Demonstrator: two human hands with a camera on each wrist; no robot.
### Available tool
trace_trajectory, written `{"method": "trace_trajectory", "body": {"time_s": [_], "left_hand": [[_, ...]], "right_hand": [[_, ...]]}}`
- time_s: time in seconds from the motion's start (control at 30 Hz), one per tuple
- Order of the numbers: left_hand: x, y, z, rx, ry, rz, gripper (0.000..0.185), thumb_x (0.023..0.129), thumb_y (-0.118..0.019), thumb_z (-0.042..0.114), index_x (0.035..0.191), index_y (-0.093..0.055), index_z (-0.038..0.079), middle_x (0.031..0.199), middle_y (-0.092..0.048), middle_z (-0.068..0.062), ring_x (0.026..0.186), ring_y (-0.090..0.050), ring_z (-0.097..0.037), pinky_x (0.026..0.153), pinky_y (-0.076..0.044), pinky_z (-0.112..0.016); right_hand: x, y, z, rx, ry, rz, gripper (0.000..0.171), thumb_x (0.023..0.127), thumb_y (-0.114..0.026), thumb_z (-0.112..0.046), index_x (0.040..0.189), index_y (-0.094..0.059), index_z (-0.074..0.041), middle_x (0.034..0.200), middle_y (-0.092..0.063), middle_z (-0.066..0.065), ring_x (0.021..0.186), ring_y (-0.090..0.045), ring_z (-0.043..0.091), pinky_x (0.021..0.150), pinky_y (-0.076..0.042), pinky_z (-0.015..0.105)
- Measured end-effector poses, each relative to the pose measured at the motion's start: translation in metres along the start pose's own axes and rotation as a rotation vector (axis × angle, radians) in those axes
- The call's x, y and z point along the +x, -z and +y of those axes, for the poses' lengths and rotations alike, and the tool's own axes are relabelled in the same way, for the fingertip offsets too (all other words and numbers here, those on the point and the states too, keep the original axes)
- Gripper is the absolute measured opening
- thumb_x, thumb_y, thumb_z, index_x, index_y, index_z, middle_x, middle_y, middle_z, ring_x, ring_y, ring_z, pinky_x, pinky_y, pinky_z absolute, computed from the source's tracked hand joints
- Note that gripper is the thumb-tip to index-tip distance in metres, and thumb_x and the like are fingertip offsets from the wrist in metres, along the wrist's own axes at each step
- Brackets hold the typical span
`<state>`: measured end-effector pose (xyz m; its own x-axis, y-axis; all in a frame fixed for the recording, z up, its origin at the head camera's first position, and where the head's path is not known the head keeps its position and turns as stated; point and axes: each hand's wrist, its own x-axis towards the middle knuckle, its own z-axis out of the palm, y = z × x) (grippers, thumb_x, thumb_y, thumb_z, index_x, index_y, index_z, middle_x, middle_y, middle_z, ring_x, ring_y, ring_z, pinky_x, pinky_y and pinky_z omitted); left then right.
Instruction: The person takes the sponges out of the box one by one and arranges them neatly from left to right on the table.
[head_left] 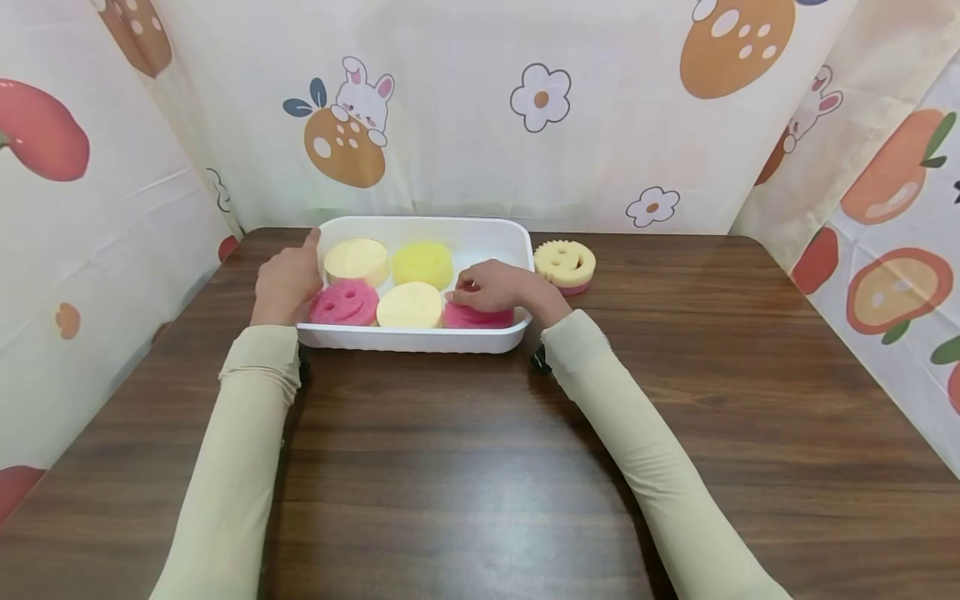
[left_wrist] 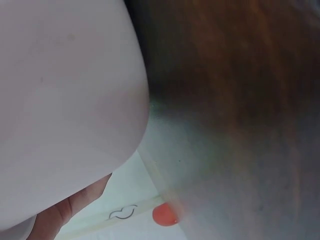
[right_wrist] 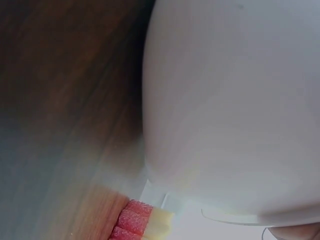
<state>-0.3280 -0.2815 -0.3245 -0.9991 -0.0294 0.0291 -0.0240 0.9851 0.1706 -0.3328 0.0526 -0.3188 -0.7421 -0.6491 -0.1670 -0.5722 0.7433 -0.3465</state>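
Dark wood grain is being shown by the table (head_left: 450,467) across the lower frame, with a broad bare stretch being left between two pale sleeves (head_left: 228,450). Beyond their cuffs, a white tray (head_left: 412,340) is being seen near centre, its long axis being laid left to right. On its left rim the left hand (head_left: 288,279) is being rested with the index finger straight; its other fingers are being hidden, so whether the rim is being gripped cannot be told. At the tray's lower right, the right pink sponge (head_left: 480,320) is being held beneath the curled fingers of the right hand (head_left: 495,286); how firmly is not being shown. Leftward along that front row, a front cream disc (head_left: 409,308) and the left pink sponge (head_left: 343,303) are being lined up. Behind, a back cream disc (head_left: 357,261) and a yellow sponge (head_left: 423,267) are being contained; at the tray's upper right, bare floor is being left, directly up the frame from the right hand. Just outside the right wall, a loose sponge (head_left: 564,265), round and without a long axis, is being seen right and slightly up from the right hand, clearly the nearer one; free tabletop is being offered farther right. Behind everything, the view is being closed off by a printed curtain (head_left: 457,100).
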Motion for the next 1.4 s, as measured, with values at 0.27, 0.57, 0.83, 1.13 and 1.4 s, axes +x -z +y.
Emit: {"method": "trace_trajectory", "body": {"time_s": [0.27, 0.57, 0.83, 1.13, 1.4], "left_hand": [[-0.001, 0.002, 0.001, -0.007, 0.012, -0.035, 0.076, 0.096, -0.048, 0.014, 0.160, -0.008, 0.008, 0.122, -0.056, -0.038, 0.099, -0.058, -0.050, 0.088, -0.048, -0.067], [0.000, 0.003, 0.001, 0.002, 0.008, -0.026, 0.076, 0.095, -0.048, 0.013, 0.160, -0.008, 0.008, 0.117, -0.058, -0.037, 0.089, -0.058, -0.047, 0.083, -0.050, -0.065], [0.000, 0.003, 0.001, 0.002, 0.014, -0.037, 0.077, 0.096, -0.049, 0.012, 0.160, -0.007, 0.008, 0.113, -0.059, -0.036, 0.088, -0.059, -0.047, 0.083, -0.050, -0.065], [-0.003, 0.002, 0.001, 0.001, 0.019, -0.039, 0.075, 0.097, -0.047, 0.013, 0.160, -0.007, 0.008, 0.120, -0.056, -0.038, 0.096, -0.059, -0.050, 0.089, -0.047, -0.068], [-0.003, 0.003, 0.003, 0.004, 0.020, -0.021, 0.074, 0.096, -0.047, 0.012, 0.160, -0.009, 0.008, 0.113, -0.059, -0.035, 0.088, -0.059, -0.045, 0.085, -0.050, -0.064]], "right_hand": [[-0.004, 0.003, 0.000, 0.072, -0.001, 0.000, 0.032, 0.099, -0.052, -0.046, 0.098, -0.060, -0.015, 0.082, -0.052, 0.000, 0.085, -0.051, 0.016, 0.074, -0.041, 0.028], [-0.004, 0.006, -0.002, 0.059, 0.015, -0.008, 0.034, 0.100, -0.051, -0.045, 0.106, -0.066, -0.015, 0.101, -0.066, 0.003, 0.096, -0.057, 0.017, 0.085, -0.047, 0.031], [-0.002, 0.008, -0.002, 0.048, 0.016, -0.023, 0.032, 0.100, -0.051, -0.043, 0.107, -0.067, -0.016, 0.110, -0.069, 0.005, 0.103, -0.060, 0.018, 0.092, -0.048, 0.033], [-0.001, 0.009, -0.001, 0.060, 0.017, -0.049, 0.032, 0.101, -0.050, -0.041, 0.114, -0.066, -0.016, 0.111, -0.068, 0.005, 0.105, -0.059, 0.020, 0.094, -0.047, 0.035], [-0.001, 0.011, 0.000, 0.056, 0.018, -0.064, 0.034, 0.102, -0.049, -0.040, 0.117, -0.066, -0.015, 0.104, -0.066, 0.005, 0.100, -0.056, 0.020, 0.091, -0.046, 0.034]]}}
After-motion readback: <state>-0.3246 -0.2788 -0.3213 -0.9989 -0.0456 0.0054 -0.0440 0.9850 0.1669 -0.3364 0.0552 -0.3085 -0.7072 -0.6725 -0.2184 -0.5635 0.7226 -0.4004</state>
